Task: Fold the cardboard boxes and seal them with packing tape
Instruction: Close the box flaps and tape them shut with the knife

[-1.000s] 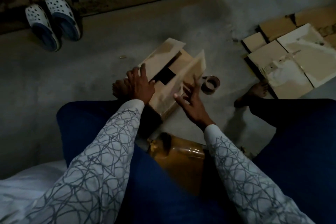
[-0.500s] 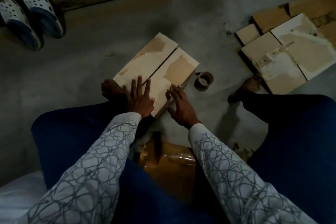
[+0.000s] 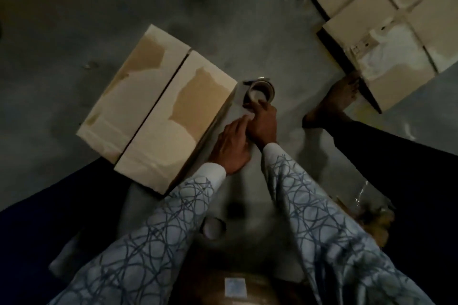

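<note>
Fingers, right: the fingers [image 3: 257, 106] of the right hand [image 3: 264, 124] are curled over the near rim of the tape roll [image 3: 260, 91] and clamped on it.
Fingers, left: the left hand [image 3: 231, 147] is stretched forward, its fingertips meeting the right hand just below the roll. Whether a loose tape end is pinched cannot be told through the blur.
Tape roll: it is found just beside the right edge of the box [image 3: 198, 119], with its core opening turned toward the camera. Whether it is lifted or rests on the floor [image 3: 74, 32] cannot be told.
Box: it is set on the floor in front of the person, left of both hands. Its two top flaps are closed flat and meet along a dark seam [image 3: 161, 104], and no tape is seen across it.
Step judged: the tape end is being found, and sealing is not yet begun.
Handling, roll: it is judged a light, rigid ring. It is best held through the core, with the free end peeled by the other hand. The film is likely to fold back on itself.
Handling, box: it is judged light and hollow, with stiff panels and springy flaps. It is liable to slide when the tape is pulled, so a flat palm beside the seam is advised. Weaker bonding may be expected on the torn brown patches.
Surroundings: flat boxes [image 3: 371, 32] are noted at upper right, with a bare foot [image 3: 339, 96] against their edge.
</note>
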Tool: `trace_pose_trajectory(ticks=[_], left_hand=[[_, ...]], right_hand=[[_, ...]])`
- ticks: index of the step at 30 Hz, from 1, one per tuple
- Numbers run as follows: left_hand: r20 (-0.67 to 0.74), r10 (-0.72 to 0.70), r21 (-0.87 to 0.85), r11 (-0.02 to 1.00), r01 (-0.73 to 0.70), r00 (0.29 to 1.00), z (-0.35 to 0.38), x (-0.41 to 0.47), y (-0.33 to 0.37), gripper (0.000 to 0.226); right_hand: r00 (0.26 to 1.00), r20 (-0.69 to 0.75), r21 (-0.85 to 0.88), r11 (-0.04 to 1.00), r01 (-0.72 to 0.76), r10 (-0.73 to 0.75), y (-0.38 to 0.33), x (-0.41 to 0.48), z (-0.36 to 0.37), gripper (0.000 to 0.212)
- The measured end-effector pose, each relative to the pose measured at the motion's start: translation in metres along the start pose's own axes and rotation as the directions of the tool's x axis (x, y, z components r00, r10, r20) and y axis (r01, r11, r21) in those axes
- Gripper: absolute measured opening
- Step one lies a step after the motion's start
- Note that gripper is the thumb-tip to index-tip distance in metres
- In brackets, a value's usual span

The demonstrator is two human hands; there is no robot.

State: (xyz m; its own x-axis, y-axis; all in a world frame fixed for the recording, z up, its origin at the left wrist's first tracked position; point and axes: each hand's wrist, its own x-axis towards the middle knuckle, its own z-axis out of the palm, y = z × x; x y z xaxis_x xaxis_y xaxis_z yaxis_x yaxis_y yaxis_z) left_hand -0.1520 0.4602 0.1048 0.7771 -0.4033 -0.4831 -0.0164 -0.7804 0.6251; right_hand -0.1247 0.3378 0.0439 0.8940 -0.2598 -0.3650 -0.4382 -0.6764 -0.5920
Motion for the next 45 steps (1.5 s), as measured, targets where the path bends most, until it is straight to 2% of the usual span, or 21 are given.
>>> trace_pose_trajectory(ticks=[3, 6, 10, 12, 14, 16, 17, 19, 23, 24, 26, 28, 29, 32, 34, 37, 39, 41, 43, 45], left_hand=[[0.1, -0.141, -0.101, 0.983, 0.151, 0.985, 0.012, 0.033, -0.01, 0.087], [0.164, -0.232, -0.145, 0.956, 0.256, 0.959, 0.012, 0.06, -0.014, 0.084], [0.203, -0.292, -0.195, 0.923, 0.331, 0.935, 0.005, 0.077, -0.008, 0.078], [0.232, -0.32, -0.3, 0.875, 0.38, 0.919, -0.002, 0.075, -0.003, 0.07], [0.235, -0.343, -0.431, 0.802, 0.413, 0.91, -0.007, 0.065, -0.001, 0.06], [0.227, -0.39, -0.536, 0.715, 0.448, 0.893, -0.015, 0.049, 0.007, 0.038], [0.215, -0.42, -0.581, 0.671, 0.461, 0.882, -0.023, 0.037, 0.017, 0.026], [0.211, -0.466, -0.672, 0.569, 0.474, 0.859, -0.043, 0.005, 0.04, 0.022], [0.364, -0.469, -0.811, 0.264, 0.521, 0.805, -0.066, -0.063, 0.061, 0.016], [0.381, -0.435, -0.823, 0.243, 0.513, 0.816, -0.075, -0.079, 0.063, 0.021], [0.329, -0.358, -0.855, 0.281, 0.437, 0.874, -0.093, -0.107, 0.066, 0.046], [0.203, -0.304, -0.904, 0.308, 0.298, 0.931, -0.119, -0.136, 0.072, 0.068], [0.129, -0.289, -0.922, 0.317, 0.221, 0.949, -0.133, -0.153, 0.075, 0.069], [-0.068, -0.261, -0.944, 0.329, 0.022, 0.963, -0.164, -0.196, 0.073, 0.055], [-0.142, -0.251, -0.946, 0.319, -0.057, 0.957, -0.175, -0.219, 0.063, 0.049], [-0.251, -0.266, -0.927, 0.344, -0.151, 0.931, -0.184, -0.242, 0.043, 0.033], [-0.278, -0.271, -0.936, 0.293, -0.197, 0.922, -0.192, -0.252, 0.025, 0.032], [-0.294, -0.293, -0.949, 0.207, -0.239, 0.91, -0.198, -0.26, 0.002, 0.032], [-0.278, -0.339, -0.959, 0.143, -0.243, 0.899, -0.2, -0.265, -0.02, 0.03], [-0.244, -0.4, -0.969, 0.129, -0.209, 0.884, -0.197, -0.269, -0.037, 0.034]], right_hand=[[0.979, 0.195, -0.168, 0.986, -0.021, 0.054, 0.019, 0.041, 0.004, 0.039], [0.922, 0.369, -0.318, 0.948, 0.007, 0.117, 0.031, 0.07, 0.006, 0.047], [0.877, 0.469, -0.361, 0.929, 0.083, 0.103, 0.04, 0.087, 0.006, 0.045], [0.909, 0.413, -0.286, 0.955, 0.074, 0.053, 0.036, 0.079, -0.003, 0.043], [0.961, 0.268, -0.158, 0.987, -0.024, 0.066, 0.03, 0.063, -0.022, 0.031], [0.975, 0.161, 0.11, 0.979, -0.171, 0.152, 0.024, 0.038, -0.047, 0.011], [0.965, 0.159, 0.291, 0.924, -0.246, 0.207, 0.019, 0.02, -0.061, 0.011], [0.955, 0.141, 0.543, 0.786, -0.296, 0.262, 0.008, -0.016, -0.087, 0.02], [0.944, 0.045, 0.76, 0.602, -0.245, 0.327, -0.039, -0.074, -0.134, 0.023], [0.955, 0.01, 0.803, 0.566, -0.185, 0.298, -0.053, -0.087, -0.143, 0.027], [0.989, -0.058, 0.839, 0.543, -0.027, 0.139, -0.082, -0.122, -0.159, 0.034], [0.997, -0.066, 0.864, 0.497, 0.076, -0.037, -0.105, -0.16, -0.166, 0.042], [0.992, -0.054, 0.875, 0.473, 0.101, -0.113, -0.113, -0.18, -0.167, 0.046], [0.958, -0.032, 0.849, 0.498, 0.177, -0.285, -0.127, -0.22, -0.161, 0.049], [0.933, -0.016, 0.832, 0.513, 0.212, -0.36, -0.139, -0.237, -0.156, 0.035], [0.9, 0.0, 0.804, 0.535, 0.259, -0.436, -0.164, -0.25, -0.148, 0.037], [0.867, 0.02, 0.783, 0.547, 0.297, -0.498, -0.183, -0.255, -0.141, 0.038], [0.837, 0.058, 0.754, 0.574, 0.321, -0.544, -0.202, -0.26, -0.136, 0.029], [0.8, 0.14, 0.653, 0.662, 0.367, -0.583, -0.218, -0.268, -0.129, 0.021], [0.767, 0.274, 0.432, 0.787, 0.441, -0.58, -0.226, -0.277, -0.119, 0.03]])
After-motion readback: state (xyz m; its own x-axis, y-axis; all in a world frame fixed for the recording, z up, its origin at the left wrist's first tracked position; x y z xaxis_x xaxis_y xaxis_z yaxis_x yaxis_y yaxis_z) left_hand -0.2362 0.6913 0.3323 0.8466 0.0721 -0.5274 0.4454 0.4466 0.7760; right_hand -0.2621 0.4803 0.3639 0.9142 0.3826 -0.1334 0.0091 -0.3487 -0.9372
